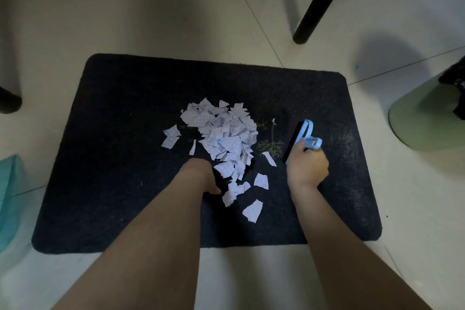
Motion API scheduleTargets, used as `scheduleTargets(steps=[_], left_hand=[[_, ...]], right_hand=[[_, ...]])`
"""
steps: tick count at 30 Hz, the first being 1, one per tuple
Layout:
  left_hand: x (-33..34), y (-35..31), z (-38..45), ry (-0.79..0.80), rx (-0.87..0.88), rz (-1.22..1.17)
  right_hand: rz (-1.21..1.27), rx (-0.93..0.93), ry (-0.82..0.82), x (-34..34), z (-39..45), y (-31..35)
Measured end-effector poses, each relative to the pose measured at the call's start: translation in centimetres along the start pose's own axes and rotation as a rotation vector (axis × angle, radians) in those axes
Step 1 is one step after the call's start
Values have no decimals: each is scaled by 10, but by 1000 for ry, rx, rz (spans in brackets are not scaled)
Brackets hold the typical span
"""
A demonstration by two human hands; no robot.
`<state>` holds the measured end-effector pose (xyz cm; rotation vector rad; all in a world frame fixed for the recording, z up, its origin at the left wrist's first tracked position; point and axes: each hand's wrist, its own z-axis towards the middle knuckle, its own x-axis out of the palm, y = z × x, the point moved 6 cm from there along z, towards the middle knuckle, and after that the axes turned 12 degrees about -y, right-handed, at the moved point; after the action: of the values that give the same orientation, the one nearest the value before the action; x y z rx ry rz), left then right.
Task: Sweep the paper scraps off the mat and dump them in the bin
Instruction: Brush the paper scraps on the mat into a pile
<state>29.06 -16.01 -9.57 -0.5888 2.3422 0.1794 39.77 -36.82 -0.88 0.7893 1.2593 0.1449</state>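
A dark mat (125, 158) lies on the pale tiled floor. A heap of white squared paper scraps (221, 133) sits in its middle, and single scraps (253, 210) trail toward me. My left hand (201, 176) is down on the mat at the heap's near edge. Its fingers are hidden under the hand and the scraps. My right hand (307, 166) grips a light-blue hand brush (303, 137) with black bristles. The brush stands on the mat to the right of the heap, apart from it.
A thin dry plant sprig (270, 145) lies between heap and brush. A pale green rounded container (422, 118) stands on the floor at the right. A teal object (10, 196) shows at the left edge. Black furniture legs (317, 5) stand beyond the mat.
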Motion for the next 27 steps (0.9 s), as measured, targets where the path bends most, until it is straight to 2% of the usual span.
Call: scheduleTargets(steps=[3,6,9,14,16,18,20,23,25,27], left_hand=[[0,0,-1,8,7,15],[1,-1,0,10,23,30],[0,-1,0,9,33,46],[-1,-1,-3,17,22,47],[-2,-1,-4,18,19,53],[-3,-1,-5,20,21,56],[-3,-1,-6,21,26,57],[-4,-1,-8,16,48,79],[-3,0,-10,18,46,73],[-3,0,-13,8,31,52]], right_hand=[[-72,16,88,11,-13,-3],[203,276,220,25,-28,-7],[397,418,191,24,-26,-12],[262,345,-15,9,-20,-20],[188,323,21,14,-27,-18],[189,380,118,25,-40,-19],[302,477,187,33,-50,-20],[460,547,162,27,-43,-20],[492,523,132,16,-33,-18],[483,443,181,7,-25,-11]])
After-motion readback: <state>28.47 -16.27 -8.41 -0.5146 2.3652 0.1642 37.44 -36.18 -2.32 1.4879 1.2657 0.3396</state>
